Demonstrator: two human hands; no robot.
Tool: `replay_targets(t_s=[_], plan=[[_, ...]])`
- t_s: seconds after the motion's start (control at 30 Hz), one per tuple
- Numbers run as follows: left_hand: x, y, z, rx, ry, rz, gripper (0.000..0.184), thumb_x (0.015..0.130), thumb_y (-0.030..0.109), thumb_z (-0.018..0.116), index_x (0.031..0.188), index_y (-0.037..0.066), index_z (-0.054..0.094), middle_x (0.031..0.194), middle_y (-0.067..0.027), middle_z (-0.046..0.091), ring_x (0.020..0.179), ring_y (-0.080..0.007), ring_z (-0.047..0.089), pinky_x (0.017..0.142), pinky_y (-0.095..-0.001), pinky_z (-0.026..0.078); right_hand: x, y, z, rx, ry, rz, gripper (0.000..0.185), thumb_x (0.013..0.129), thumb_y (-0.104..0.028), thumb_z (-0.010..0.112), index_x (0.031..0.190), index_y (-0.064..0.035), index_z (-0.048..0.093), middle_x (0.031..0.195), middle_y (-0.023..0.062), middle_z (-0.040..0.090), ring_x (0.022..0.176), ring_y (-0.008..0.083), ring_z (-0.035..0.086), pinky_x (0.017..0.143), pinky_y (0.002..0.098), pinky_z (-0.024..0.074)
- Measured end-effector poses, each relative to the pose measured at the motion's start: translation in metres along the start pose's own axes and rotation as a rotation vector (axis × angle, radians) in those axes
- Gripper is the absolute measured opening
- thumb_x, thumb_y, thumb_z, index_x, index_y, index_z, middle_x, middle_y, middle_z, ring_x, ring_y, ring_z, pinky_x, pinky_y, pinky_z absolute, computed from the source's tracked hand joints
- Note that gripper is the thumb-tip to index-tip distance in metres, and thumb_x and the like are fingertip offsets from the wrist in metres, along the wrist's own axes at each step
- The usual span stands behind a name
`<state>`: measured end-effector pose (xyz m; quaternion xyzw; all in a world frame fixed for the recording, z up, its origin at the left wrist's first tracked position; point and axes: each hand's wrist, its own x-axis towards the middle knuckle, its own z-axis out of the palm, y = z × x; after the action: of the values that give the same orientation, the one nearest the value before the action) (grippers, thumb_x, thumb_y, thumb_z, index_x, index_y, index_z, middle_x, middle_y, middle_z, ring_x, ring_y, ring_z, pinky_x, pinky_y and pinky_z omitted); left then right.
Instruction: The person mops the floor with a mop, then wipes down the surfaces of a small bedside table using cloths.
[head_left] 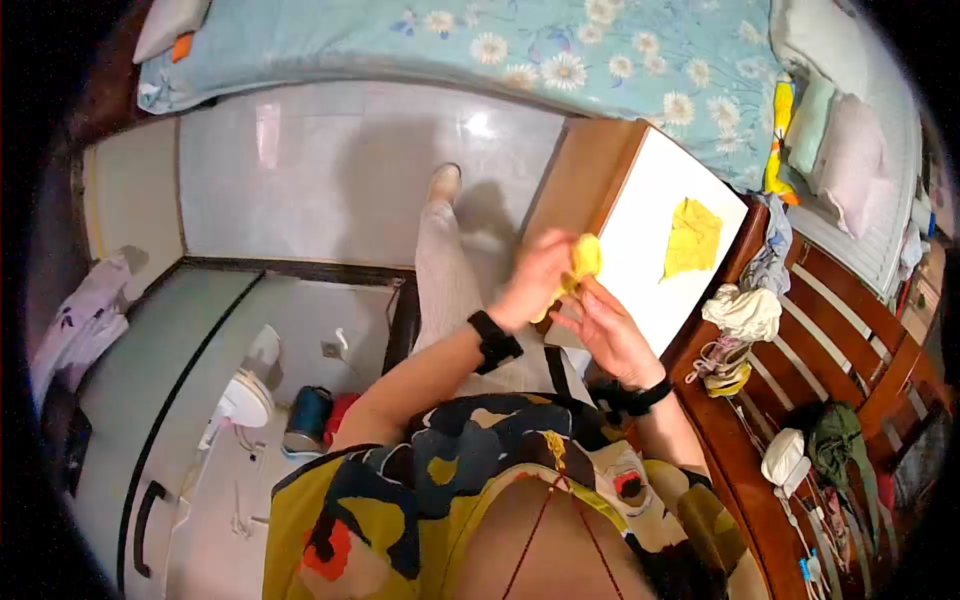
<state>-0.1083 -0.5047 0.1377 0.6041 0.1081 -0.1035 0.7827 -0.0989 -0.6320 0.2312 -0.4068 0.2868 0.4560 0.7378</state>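
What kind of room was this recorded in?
Probably a bedroom: there is a bed with a floral sheet, pillows at its side, and a wooden bench with clothes and bags on it.

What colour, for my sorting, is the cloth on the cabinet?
The cloth is yellow; see head view.

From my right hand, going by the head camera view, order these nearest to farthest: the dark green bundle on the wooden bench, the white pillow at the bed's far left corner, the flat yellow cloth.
From your right hand:
1. Flat yellow cloth, on the white top
2. Dark green bundle, right on the bench
3. White pillow, far left
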Motion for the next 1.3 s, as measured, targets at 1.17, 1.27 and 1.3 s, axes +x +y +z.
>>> replay_targets(t_s=[1.17, 1.27, 1.3], plan=[[0.152, -0.168, 0.096, 0.142, -0.069, 0.003, 0.064, 0.088, 0.029, 0.047, 0.138, 0.003, 0.017, 0.143, -0.0192, 0.017, 0.133, -0.0312, 0.017, 0.108, -0.0369, 0.017, 0.165, -0.081, -0.222, -0.992, 0.746, -0.956, 0.019, 0.085, -0.007, 0.049, 0.102, -0.0014, 0.056, 0.103, 0.0077, 0.057, 0.094, 0.0173, 0.053, 0.085, 0.0274, 0.041], [0.214, -0.164, 0.106, 0.09, -0.032, 0.085, 0.064, 0.087, 0.034, 0.047, 0.136, 0.001, 0.021, 0.141, -0.0217, 0.019, 0.131, -0.0337, 0.02, 0.107, -0.0364, 0.019, 0.176, -0.096, -0.233, -1.177, 0.768, -0.997, 0.02, 0.084, -0.006, 0.049, 0.103, -0.0019, 0.056, 0.105, 0.0097, 0.051, 0.099, 0.0208, 0.049, 0.088, 0.0299, 0.0388], [0.227, -0.163, 0.108, 0.074, -0.011, 0.091, 0.065, 0.086, 0.036, 0.047, 0.135, 0.0, 0.024, 0.139, -0.0244, 0.022, 0.128, -0.0368, 0.025, 0.105, -0.0376, 0.022, 0.182, -0.099, -0.232, -1.213, 0.776, -1.009, 0.02, 0.084, -0.006, 0.049, 0.103, -0.0022, 0.055, 0.106, 0.0099, 0.049, 0.1, 0.0215, 0.047, 0.088, 0.0306, 0.0381]])
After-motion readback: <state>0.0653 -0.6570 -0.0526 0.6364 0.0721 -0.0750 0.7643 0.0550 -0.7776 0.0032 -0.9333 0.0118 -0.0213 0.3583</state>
